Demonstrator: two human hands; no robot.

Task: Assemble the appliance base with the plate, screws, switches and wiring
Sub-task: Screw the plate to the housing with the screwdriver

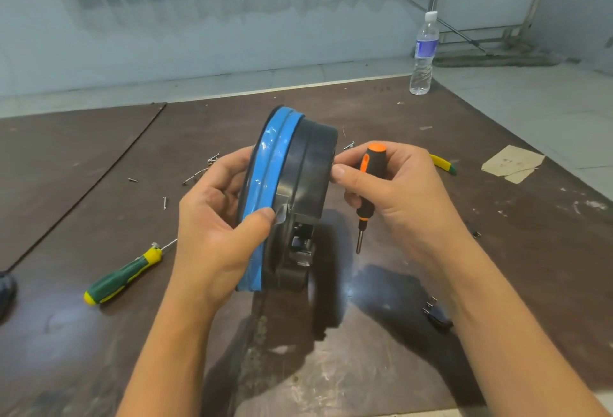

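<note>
the appliance base [298, 181] stands on edge mid-table, held up. at nine o'clock the left hand [219, 217] curls round its blue rim. at three o'clock the right hand [398, 191] grips an orange screwdriver [369, 181], thumb against the black side. loose screws [199, 174] lie at ten o'clock.

Left hand [219, 217] gripping the blue-rimmed appliance base [288, 197] on edge above the counter [83, 158]; right hand [394, 187] steadying it while holding an orange-black screwdriver [369, 184].
</note>
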